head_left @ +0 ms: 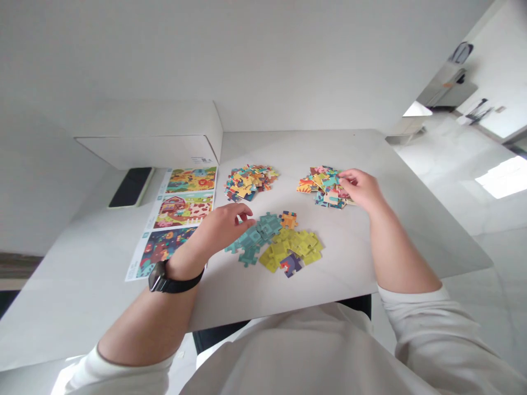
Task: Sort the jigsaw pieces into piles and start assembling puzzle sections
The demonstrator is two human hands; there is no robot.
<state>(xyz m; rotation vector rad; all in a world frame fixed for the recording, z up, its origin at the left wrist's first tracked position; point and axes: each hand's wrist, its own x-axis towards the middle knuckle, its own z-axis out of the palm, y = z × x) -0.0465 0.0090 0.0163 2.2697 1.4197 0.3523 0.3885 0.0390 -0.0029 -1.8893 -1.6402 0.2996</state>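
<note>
My left hand (pixel 224 226) hovers at the edge of the blue-grey puzzle pieces (pixel 260 231), thumb and forefinger curved with a gap between them and nothing visible in it. At the right-hand pile of mixed puzzle pieces (pixel 325 192), my right hand (pixel 359 187) has its fingertips pinched at the pile's right side, on a puzzle piece largely hidden by the fingers. Between my hands and nearer to me lie yellow-green pieces (pixel 302 244). An orange piece (pixel 289 219) sits behind them, and a purple piece (pixel 291 265) rests at their front.
Another pile of mixed puzzle pieces (pixel 249 182) lies at the back middle. On the left are a printed picture sheet (pixel 184 211), partly under my left arm, and a dark-screened phone (pixel 132 187). A white box (pixel 148 149) stands behind them on the white table (pixel 329 285).
</note>
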